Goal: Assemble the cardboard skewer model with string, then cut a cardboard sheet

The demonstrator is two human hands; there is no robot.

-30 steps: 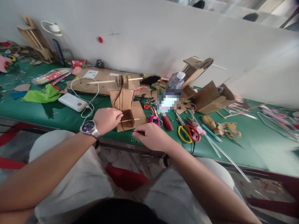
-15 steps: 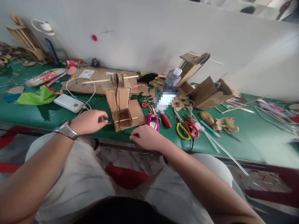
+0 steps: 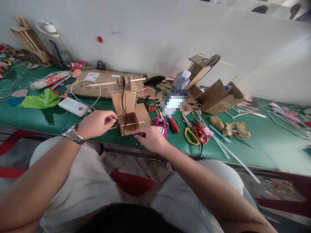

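Note:
A small cardboard model stands at the near edge of the green table. A wooden skewer runs through its top, and a black string hangs down its front. My left hand, with a watch on the wrist, is curled just left of the model, thumb and fingers pinched together. What they pinch is too small to make out. My right hand rests at the model's base, its fingertips pinching the string's lower end.
A white power bank with a cable lies left of the model, beside green paper. To the right are a pink gadget, a red-handled knife, yellow and red scissors, a water bottle, cardboard pieces and clear sticks.
My left hand left the model's side, drew back to the left, then came part of the way back. My right hand moved up to the model's base.

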